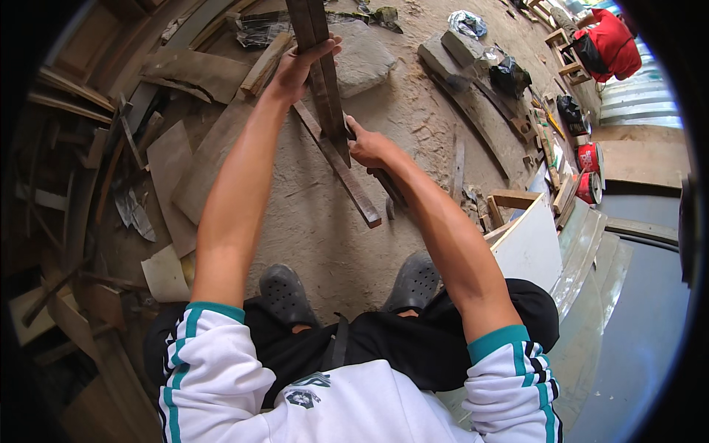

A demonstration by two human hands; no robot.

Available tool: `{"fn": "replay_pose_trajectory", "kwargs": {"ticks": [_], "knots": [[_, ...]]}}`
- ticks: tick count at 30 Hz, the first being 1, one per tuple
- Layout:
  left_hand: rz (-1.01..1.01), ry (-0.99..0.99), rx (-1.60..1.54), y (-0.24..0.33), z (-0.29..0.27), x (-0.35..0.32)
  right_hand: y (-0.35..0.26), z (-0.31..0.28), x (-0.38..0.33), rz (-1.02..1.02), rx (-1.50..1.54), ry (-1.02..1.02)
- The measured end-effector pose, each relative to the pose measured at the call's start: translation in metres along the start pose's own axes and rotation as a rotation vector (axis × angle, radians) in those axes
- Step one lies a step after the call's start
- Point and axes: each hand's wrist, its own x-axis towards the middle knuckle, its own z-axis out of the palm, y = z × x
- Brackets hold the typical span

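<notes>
My left hand (298,68) is closed around a dark wooden post (322,96) that stands up in front of me, a groove or seam running along it. At its lower end, the post meets or overlaps a narrower wooden strip (347,182) slanting down to the right; I cannot tell whether they are joined. My right hand (369,150) is closed beside the post's lower part. From under that hand juts a dark, handle-like piece (391,190), its kind mostly hidden by my fingers and forearm.
Scrap boards (196,74) and plywood (173,166) crowd the left. A flat stone slab (362,59) lies ahead. Concrete blocks (452,55), long timbers (473,111), red cans (588,170) and a white panel (528,247) are to the right. Far right, a person in red (609,48) bends over.
</notes>
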Motion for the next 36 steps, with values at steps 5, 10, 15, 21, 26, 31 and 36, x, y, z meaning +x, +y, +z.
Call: {"fn": "replay_pose_trajectory", "kwargs": {"ticks": [5,10,15,21,26,31,36], "knots": [[-0.002,-0.005,0.004,0.001,-0.001,-0.001,0.005,0.004,0.011,-0.027,-0.055,-0.023],[0.005,0.044,0.045,-0.001,0.005,-0.003,0.009,0.001,0.024,-0.075,0.046,-0.076],[0.04,0.126,0.277,-0.034,-0.007,-0.01,0.01,0.003,0.034,-0.079,0.185,0.045],[0.025,0.177,0.66,-0.09,-0.012,-0.064,0.028,0.019,0.069,-0.167,0.052,0.129],[-0.161,0.129,0.491,-0.076,-0.011,-0.077,0.016,0.012,0.062,-0.14,0.051,0.094],[-0.177,0.152,0.467,-0.071,-0.002,-0.08,0.007,0.005,0.056,-0.237,0.085,0.199],[-0.143,0.153,0.507,-0.074,-0.011,-0.076,0.003,-0.001,0.046,-0.199,0.134,0.153]]}}
